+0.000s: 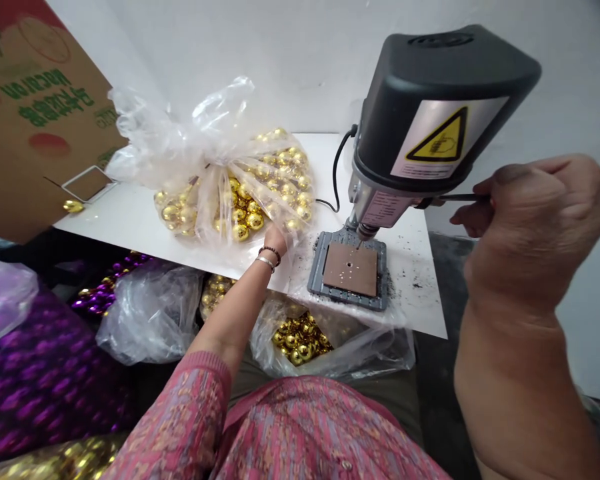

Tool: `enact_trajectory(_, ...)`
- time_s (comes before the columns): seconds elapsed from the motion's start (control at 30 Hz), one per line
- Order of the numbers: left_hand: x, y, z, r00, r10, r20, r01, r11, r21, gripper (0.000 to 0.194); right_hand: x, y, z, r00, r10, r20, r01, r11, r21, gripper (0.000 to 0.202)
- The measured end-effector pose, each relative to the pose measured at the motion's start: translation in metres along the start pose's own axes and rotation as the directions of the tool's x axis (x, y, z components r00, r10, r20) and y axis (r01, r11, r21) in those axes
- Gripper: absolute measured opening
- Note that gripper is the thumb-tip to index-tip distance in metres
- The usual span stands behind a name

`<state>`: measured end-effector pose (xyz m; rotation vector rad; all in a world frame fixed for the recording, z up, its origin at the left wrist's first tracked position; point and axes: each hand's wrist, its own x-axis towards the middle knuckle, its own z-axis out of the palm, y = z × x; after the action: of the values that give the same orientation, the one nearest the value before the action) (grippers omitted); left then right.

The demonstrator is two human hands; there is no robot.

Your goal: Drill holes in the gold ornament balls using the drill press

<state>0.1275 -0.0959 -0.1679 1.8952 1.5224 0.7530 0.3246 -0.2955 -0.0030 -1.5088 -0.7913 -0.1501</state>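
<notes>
On the tabletop stands a small bench drill press (450, 80) with a black motor housing and a warning label. My right hand (540, 220) is closed around its feed lever (463, 197). Below the chuck (366, 231), a brown square board (350, 268) with a small hole lies on the grey drill base (325, 293). My left hand (276, 237) reaches into a clear plastic bag (215, 175) of shiny gold balls (240, 213). Film and balls hide its fingers, so what they hold does not show.
An open bag (270, 347) of gold balls hangs below the table edge. Purple balls (97, 303) and a crumpled clear bag (145, 313) are at left. A cardboard box (30, 167) stands far left, near a loose gold ball (73, 207). Dark shavings (415, 285) litter the white tabletop (415, 247).
</notes>
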Motion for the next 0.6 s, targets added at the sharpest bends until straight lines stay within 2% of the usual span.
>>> enact_trajectory(0.07, -0.018, -0.003, -0.012, 1.000, -0.003, -0.002, 0.003, 0.998, -0.070, 0.028, -0.001, 0.000, 0.000, 1.000, -0.011, 0.005, 0.011, 1.000, -0.005, 0.014)
enact_trajectory(0.13, -0.042, -0.007, -0.030, 1.000, -0.019, -0.008, 0.016, 0.964, -0.267, 0.040, -0.002, -0.001, -0.001, 1.000, -0.028, 0.006, 0.028, 0.999, -0.017, 0.016)
enact_trajectory(0.23, -0.083, -0.010, -0.055, 0.997, -0.045, 0.065, 0.076, 0.758, -0.648, 0.058, -0.003, 0.001, 0.000, 1.000, -0.020, 0.000, 0.020, 0.999, -0.034, 0.017)
enact_trajectory(0.3, -0.108, -0.007, -0.062, 0.987, 0.023, 0.159, 0.106, 0.651, -0.752, 0.063, -0.002, 0.002, 0.001, 1.000, -0.009, -0.005, 0.009, 0.999, -0.045, 0.018)
enact_trajectory(0.4, -0.131, 0.004, -0.055, 0.938, 0.101, 0.333, 0.235, 0.522, -0.820, 0.063, 0.004, 0.001, 0.002, 1.000, 0.000, 0.011, 0.000, 0.999, -0.050, 0.021)
enact_trajectory(0.5, -0.141, 0.017, -0.037, 0.871, 0.062, 0.487, 0.432, 0.375, -0.820, 0.054, 0.021, -0.003, 0.004, 0.999, -0.004, 0.049, 0.006, 0.999, -0.035, 0.021)
enact_trajectory(0.6, -0.142, 0.024, -0.018, 0.815, 0.023, 0.579, 0.545, 0.308, -0.780, 0.049, 0.047, -0.007, 0.010, 0.993, -0.017, 0.114, 0.018, 1.000, -0.007, 0.023)
